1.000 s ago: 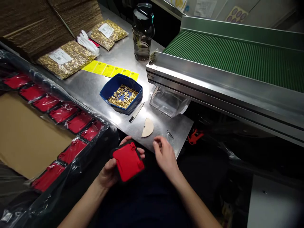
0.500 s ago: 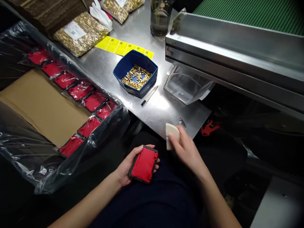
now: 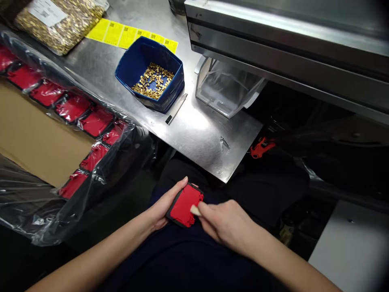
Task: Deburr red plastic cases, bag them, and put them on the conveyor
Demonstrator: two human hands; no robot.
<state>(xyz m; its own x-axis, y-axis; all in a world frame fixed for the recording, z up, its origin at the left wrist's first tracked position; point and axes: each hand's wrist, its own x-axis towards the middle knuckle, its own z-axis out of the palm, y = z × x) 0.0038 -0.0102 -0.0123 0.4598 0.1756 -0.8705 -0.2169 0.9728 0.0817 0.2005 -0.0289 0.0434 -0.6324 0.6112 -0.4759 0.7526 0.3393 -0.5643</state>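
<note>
Over my lap, my left hand (image 3: pixel 165 205) is closed around a red and black rectangular plastic part (image 3: pixel 185 206), its red face turned up. My right hand (image 3: pixel 223 221) grips a small cream-coloured pad (image 3: pixel 195 210) whose tip lies against or just over the right side of the red face; I cannot tell if they touch. Most of the pad is hidden by the fingers. Ahead on the metal table (image 3: pixel 200 156) stands a blue bin (image 3: pixel 148 73) with small brass pieces (image 3: pixel 154 81) in it.
At left, a plastic-lined box (image 3: pixel 121 142) holds several similar red parts (image 3: pixel 94 121) around cardboard (image 3: pixel 39 134). A slim cutter (image 3: pixel 176 108), nail clippers (image 3: pixel 224 142), yellow labels (image 3: pixel 118 34), a bag of brass pieces (image 3: pixel 63 28) and a clear bin (image 3: pixel 227 89) are on the table. A metal conveyor frame (image 3: pixel 273 52) overhangs it.
My right hand has brought the cream pad down and left onto or just above the red part. My left hand keeps its hold. The view has shifted, moving the table items up and left.
</note>
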